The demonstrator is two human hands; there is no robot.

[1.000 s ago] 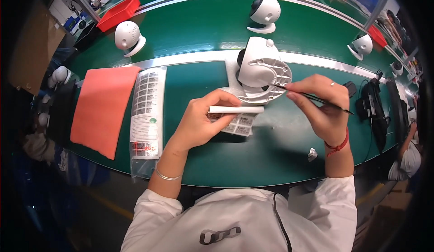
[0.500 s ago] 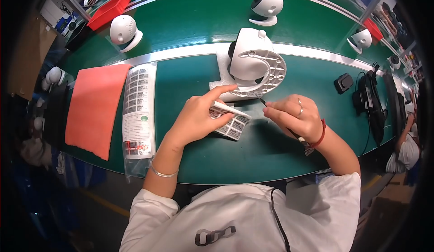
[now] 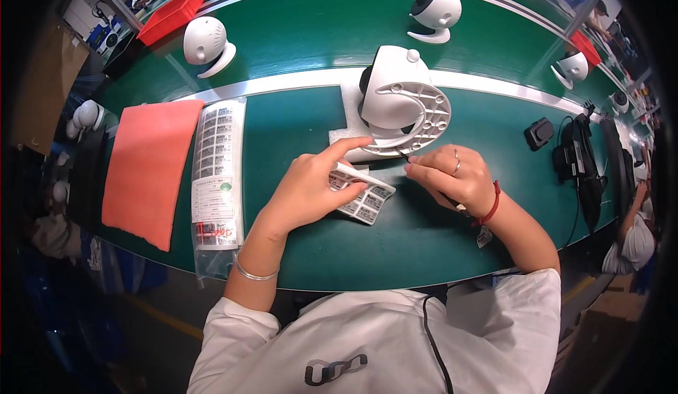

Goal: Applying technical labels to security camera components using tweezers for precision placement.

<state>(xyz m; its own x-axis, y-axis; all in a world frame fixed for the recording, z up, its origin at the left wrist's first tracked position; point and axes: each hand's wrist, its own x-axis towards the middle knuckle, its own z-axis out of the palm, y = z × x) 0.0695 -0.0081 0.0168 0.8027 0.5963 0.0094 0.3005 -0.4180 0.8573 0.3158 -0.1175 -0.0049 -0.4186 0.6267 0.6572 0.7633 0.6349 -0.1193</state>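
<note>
A white camera (image 3: 392,104) lies tipped over on the bench, the ribbed underside of its curved base (image 3: 436,115) facing me. My left hand (image 3: 314,186) pinches a folded sheet of small printed labels (image 3: 369,207) between thumb and fingers. Its index fingertip reaches the near edge of the base. In my right hand (image 3: 452,178) is a slim black tool, apparently tweezers (image 3: 402,155), its tip at the base's near edge. Whether a label sits at the tip is too small to tell.
White foam (image 3: 351,101) lies under the camera. To the left are an orange foam sheet (image 3: 150,171) and a bagged stack of labels (image 3: 217,161). A black box-shaped device (image 3: 539,133) and dark cables (image 3: 580,161) lie right. More cameras (image 3: 436,9) stand on the green belt (image 3: 311,34) behind.
The cameras on the belt have shifted to the right. My right hand has moved slightly left, its tool tip still at the base. My left hand stays about where it was.
</note>
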